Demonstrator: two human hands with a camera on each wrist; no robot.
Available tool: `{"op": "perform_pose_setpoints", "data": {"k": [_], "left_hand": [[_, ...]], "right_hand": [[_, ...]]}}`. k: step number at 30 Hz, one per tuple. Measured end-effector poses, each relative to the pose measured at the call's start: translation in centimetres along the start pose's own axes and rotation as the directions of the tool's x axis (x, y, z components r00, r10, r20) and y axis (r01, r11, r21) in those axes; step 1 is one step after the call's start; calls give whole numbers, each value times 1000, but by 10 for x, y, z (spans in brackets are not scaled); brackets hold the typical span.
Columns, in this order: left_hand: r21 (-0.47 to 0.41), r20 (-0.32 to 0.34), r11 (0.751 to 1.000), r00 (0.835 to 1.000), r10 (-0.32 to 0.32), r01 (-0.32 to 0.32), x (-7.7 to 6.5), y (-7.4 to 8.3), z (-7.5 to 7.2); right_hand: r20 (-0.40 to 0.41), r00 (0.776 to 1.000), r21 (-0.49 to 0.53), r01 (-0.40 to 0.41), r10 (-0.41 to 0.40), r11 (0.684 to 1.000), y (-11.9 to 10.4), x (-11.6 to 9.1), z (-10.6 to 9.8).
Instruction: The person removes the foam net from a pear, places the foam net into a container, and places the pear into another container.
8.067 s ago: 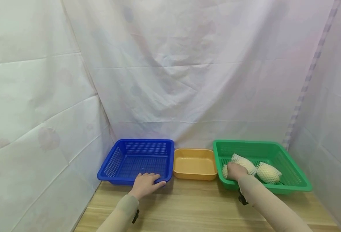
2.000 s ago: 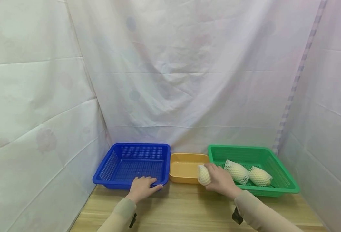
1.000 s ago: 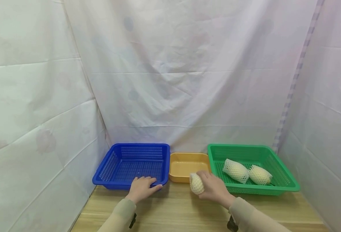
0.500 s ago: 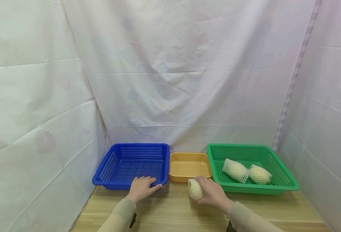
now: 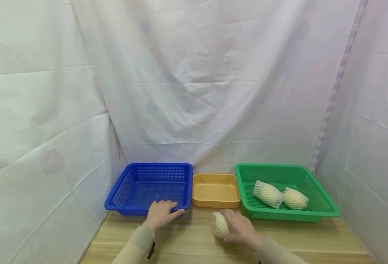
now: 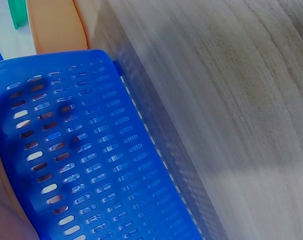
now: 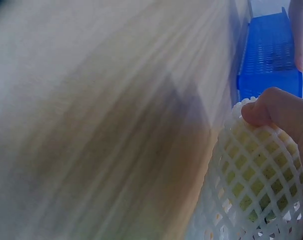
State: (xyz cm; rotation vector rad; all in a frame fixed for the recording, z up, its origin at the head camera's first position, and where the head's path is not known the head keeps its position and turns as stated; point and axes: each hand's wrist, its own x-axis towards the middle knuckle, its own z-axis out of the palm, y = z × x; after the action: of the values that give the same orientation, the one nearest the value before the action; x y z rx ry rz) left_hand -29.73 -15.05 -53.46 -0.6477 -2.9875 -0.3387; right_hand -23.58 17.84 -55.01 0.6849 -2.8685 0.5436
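Observation:
My right hand (image 5: pixel 241 228) grips a pale yellow-green, finely speckled fruit in a white foam net (image 5: pixel 220 224), low over the table in front of the yellow tray. Its thumb lies against the netting (image 7: pixel 256 165) in the right wrist view. I cannot tell whether the fruit touches the table. My left hand (image 5: pixel 161 214) rests over the front rim of the blue basket (image 5: pixel 124 211) with its fingers relaxed. In the left wrist view, skin shows through slots in the basket's wall (image 6: pixel 91 150). Two more foam-netted fruits, a left one (image 5: pixel 268 194) and a right one (image 5: pixel 295 199), lie in the green basket (image 5: pixel 289 216).
The shallow yellow tray (image 5: pixel 215 204) stands between the two baskets, with nothing seen in it. All three containers stand in a row at the back of the wooden table (image 5: pixel 187 245). White cloth (image 5: pixel 187 110) hangs behind them and at both sides.
My right hand has lifted a netted fruit from the green basket, carried it left, then drawn it nearer in front of the yellow tray. The left hand has stayed on the blue rim.

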Motion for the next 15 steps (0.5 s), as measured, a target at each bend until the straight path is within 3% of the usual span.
{"op": "perform_pose_setpoints", "data": {"k": [6,15], "left_hand": [[2,2,1000,1000,-2,2,1,-1,-1],[21,-9,1000,1000,8,-8,2,-1,-2]], "right_hand": [[38,999,-13,-11,11,1000,2,-3,9],[31,999,-47,15,-14,999,10,-5,20]]}}
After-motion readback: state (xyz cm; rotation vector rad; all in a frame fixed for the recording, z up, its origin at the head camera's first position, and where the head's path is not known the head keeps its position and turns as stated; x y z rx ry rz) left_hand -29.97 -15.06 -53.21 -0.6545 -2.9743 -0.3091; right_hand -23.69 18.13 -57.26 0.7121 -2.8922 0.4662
